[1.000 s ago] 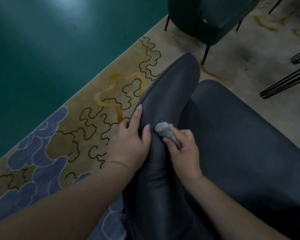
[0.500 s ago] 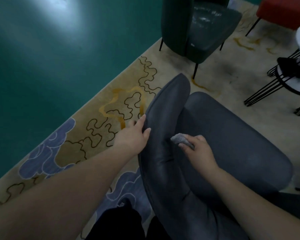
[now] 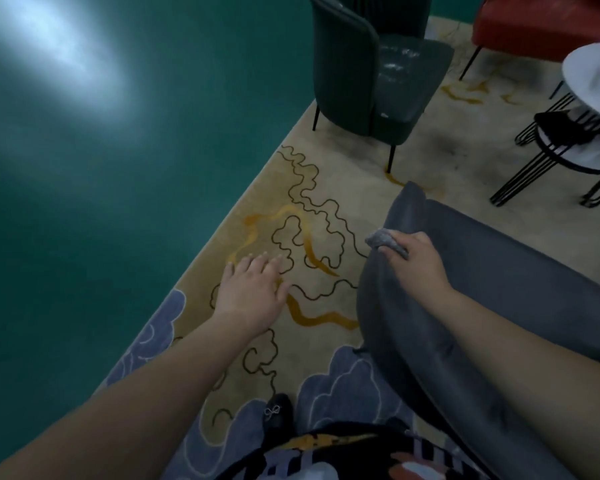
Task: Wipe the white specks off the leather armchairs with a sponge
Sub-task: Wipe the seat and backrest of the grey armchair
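A dark grey leather armchair [image 3: 520, 282] fills the lower right, its curved backrest edge running from near me toward the upper middle. My right hand [image 3: 418, 261] is shut on a crumpled grey sponge [image 3: 383, 241] and rests on the top edge of that backrest. My left hand [image 3: 253, 292] hovers over the carpet to the left of the chair, fingers spread, touching nothing. A second armchair [image 3: 371, 71], dark green, stands farther back, with white specks on its seat.
A patterned beige, gold and blue carpet [image 3: 309, 216] borders a glossy green floor [image 3: 101, 202] on the left. A red chair [image 3: 541, 26] and a white round table on black wire legs [image 3: 589, 84] stand at the upper right. My black shoe [image 3: 276, 415] shows at the bottom.
My left hand has let go of the backrest and moved left over the carpet. My right hand slid the sponge farther up along the backrest edge. The view has pulled back and tilted up.
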Demonstrator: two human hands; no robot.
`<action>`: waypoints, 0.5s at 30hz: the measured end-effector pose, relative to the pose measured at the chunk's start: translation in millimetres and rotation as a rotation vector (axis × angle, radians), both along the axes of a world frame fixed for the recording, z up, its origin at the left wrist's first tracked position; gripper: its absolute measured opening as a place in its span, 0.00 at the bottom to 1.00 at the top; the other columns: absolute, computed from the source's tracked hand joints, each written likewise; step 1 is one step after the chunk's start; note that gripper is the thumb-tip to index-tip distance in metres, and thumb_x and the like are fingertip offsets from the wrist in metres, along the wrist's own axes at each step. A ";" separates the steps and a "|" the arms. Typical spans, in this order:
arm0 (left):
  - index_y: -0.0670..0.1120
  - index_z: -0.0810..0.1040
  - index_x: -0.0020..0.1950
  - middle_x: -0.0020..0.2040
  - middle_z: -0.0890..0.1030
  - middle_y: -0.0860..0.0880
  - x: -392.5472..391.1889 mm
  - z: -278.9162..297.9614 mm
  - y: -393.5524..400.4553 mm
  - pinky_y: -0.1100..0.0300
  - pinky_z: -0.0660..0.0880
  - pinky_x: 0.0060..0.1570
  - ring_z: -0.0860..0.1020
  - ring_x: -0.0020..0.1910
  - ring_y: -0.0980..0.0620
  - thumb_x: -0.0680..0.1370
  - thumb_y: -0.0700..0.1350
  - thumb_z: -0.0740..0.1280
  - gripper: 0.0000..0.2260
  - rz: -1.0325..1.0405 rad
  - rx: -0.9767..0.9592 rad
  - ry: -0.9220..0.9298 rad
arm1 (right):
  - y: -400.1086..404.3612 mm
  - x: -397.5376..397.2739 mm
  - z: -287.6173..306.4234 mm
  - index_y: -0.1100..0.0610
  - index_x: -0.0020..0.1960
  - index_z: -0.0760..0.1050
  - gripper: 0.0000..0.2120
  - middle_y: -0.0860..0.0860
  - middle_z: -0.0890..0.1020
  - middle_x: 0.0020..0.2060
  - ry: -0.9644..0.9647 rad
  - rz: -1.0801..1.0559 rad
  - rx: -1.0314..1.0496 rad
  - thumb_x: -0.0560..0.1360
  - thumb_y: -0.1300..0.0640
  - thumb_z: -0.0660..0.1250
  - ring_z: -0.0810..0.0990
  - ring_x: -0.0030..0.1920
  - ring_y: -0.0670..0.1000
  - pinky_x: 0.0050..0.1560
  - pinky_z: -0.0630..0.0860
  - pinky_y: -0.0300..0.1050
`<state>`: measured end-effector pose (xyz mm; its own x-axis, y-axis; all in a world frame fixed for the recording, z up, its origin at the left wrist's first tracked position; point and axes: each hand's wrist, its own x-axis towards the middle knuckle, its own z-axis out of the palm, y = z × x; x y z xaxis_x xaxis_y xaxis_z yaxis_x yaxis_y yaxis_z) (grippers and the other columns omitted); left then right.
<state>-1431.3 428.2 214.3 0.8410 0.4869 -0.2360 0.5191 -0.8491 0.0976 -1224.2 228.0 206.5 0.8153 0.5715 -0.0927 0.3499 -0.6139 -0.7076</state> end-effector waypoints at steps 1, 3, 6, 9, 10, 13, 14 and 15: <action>0.55 0.56 0.76 0.76 0.62 0.52 -4.1 2.9 15.1 0.43 0.56 0.72 0.59 0.74 0.48 0.79 0.63 0.45 0.27 -0.005 0.001 0.003 | 11.9 -4.5 2.9 0.48 0.62 0.76 0.13 0.54 0.72 0.48 -0.007 -0.019 0.011 0.78 0.52 0.65 0.72 0.48 0.49 0.45 0.63 0.35; 0.56 0.55 0.76 0.76 0.61 0.51 -8.9 5.8 42.8 0.43 0.57 0.72 0.60 0.74 0.47 0.79 0.63 0.45 0.27 -0.016 -0.001 0.007 | 32.6 -11.1 7.0 0.48 0.61 0.77 0.12 0.54 0.72 0.47 -0.025 -0.062 0.041 0.78 0.52 0.64 0.71 0.46 0.47 0.45 0.63 0.36; 0.55 0.55 0.77 0.77 0.60 0.50 -2.5 7.6 77.0 0.43 0.56 0.73 0.57 0.75 0.47 0.79 0.63 0.45 0.27 -0.054 -0.005 0.033 | 56.8 -13.8 12.4 0.50 0.60 0.78 0.11 0.55 0.74 0.47 -0.038 -0.108 0.051 0.78 0.52 0.64 0.72 0.47 0.49 0.46 0.65 0.40; 0.54 0.54 0.77 0.77 0.59 0.50 15.8 5.9 104.9 0.44 0.55 0.73 0.56 0.76 0.47 0.80 0.62 0.45 0.28 -0.072 -0.014 0.055 | 78.7 -2.9 14.6 0.51 0.59 0.78 0.11 0.56 0.76 0.47 -0.034 -0.132 0.029 0.78 0.51 0.63 0.74 0.47 0.49 0.48 0.69 0.43; 0.53 0.54 0.77 0.77 0.59 0.50 24.0 4.8 113.7 0.44 0.55 0.73 0.56 0.76 0.47 0.80 0.62 0.45 0.28 -0.081 -0.013 0.058 | 86.7 3.7 14.0 0.52 0.59 0.78 0.12 0.57 0.77 0.48 -0.035 -0.144 0.014 0.78 0.51 0.63 0.74 0.48 0.48 0.49 0.69 0.42; 0.53 0.55 0.77 0.77 0.60 0.50 53.8 1.1 138.8 0.45 0.55 0.73 0.57 0.75 0.47 0.80 0.62 0.45 0.28 -0.111 -0.010 0.051 | 112.9 28.8 10.5 0.55 0.63 0.77 0.16 0.57 0.76 0.51 -0.025 -0.192 -0.024 0.78 0.50 0.64 0.72 0.51 0.48 0.51 0.67 0.40; 0.53 0.55 0.77 0.77 0.60 0.50 66.9 -0.1 148.4 0.45 0.55 0.73 0.57 0.75 0.47 0.80 0.62 0.45 0.28 -0.124 -0.006 0.057 | 122.2 39.0 8.9 0.56 0.62 0.77 0.16 0.56 0.76 0.51 -0.022 -0.204 -0.028 0.78 0.49 0.64 0.73 0.51 0.49 0.50 0.67 0.40; 0.53 0.55 0.77 0.77 0.61 0.50 80.6 -0.7 158.7 0.45 0.55 0.73 0.57 0.76 0.48 0.80 0.62 0.45 0.28 -0.138 -0.008 0.068 | 131.1 49.9 7.2 0.56 0.60 0.78 0.14 0.56 0.76 0.49 -0.026 -0.208 -0.028 0.78 0.50 0.64 0.74 0.50 0.49 0.48 0.67 0.41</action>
